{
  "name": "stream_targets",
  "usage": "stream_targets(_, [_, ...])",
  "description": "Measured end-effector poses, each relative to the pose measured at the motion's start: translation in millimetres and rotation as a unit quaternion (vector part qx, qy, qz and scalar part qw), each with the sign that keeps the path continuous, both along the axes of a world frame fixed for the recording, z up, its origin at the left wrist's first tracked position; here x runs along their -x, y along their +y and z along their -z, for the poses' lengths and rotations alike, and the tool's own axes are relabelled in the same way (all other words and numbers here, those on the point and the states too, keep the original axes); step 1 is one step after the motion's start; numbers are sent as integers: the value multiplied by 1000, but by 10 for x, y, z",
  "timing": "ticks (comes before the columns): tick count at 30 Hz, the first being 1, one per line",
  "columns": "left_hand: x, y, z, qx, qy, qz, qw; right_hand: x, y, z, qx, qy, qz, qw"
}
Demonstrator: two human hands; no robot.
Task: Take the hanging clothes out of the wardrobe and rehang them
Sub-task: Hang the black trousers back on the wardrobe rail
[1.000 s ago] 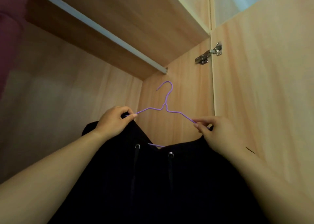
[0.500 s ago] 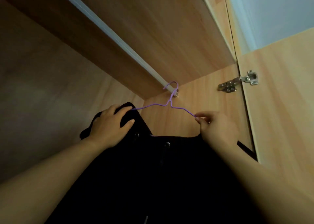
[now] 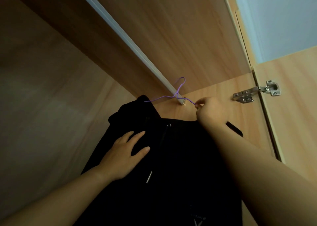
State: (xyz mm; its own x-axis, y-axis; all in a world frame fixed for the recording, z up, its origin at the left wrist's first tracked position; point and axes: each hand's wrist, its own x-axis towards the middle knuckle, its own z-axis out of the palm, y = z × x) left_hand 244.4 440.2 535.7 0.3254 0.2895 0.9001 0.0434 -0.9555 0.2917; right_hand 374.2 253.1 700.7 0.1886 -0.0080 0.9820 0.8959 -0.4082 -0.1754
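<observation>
A second ago both our hands pinched the purple hanger (image 3: 176, 95), and its hook hung in the air below the rail (image 3: 137, 49). Now the hook is up at the pale rail, near the middle of the frame, close to the rail's end. It looks caught over the rail, but we cannot be sure.

Our left hand (image 3: 125, 153) has let go of the wire. It lies flat with straight fingers on the black top (image 3: 180, 165), in the lower middle of the frame. Our right hand (image 3: 209, 109) still pinches the thin wire arm of the hanger, just right of the middle. So we think this top is almost hung again, and only the right hand has to let go.

The hanger is thin bent wire, smooth and purple. The top is soft dark cloth with small round metal eyelets (image 3: 169, 125) and cords. The rail is long and straight. The wardrobe wall (image 3: 51, 105) is smooth light wood. A shiny metal hinge (image 3: 253, 92) sits at the right.
</observation>
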Motion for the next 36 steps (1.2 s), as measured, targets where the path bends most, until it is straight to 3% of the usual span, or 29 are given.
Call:
stream_targets(11, [-344,110,556,38,27,21,999,-40,348,180,17,-60,-2,998])
stream_targets(16, [-388,166,774,0,-18,-15,1000,-14,112,448,33,-134,20,990])
stream_targets(22, [-356,72,1035,-40,-16,-60,997,-119,-133,1379,-31,-100,36,994])
stream_targets(32, [-182,-446,1692,7,28,-87,996,-252,-206,3016,44,-28,-56,997])
stream_targets(36, [-98,-685,2154,-40,93,-190,976,-249,-285,3734,93,-35,-13,995])
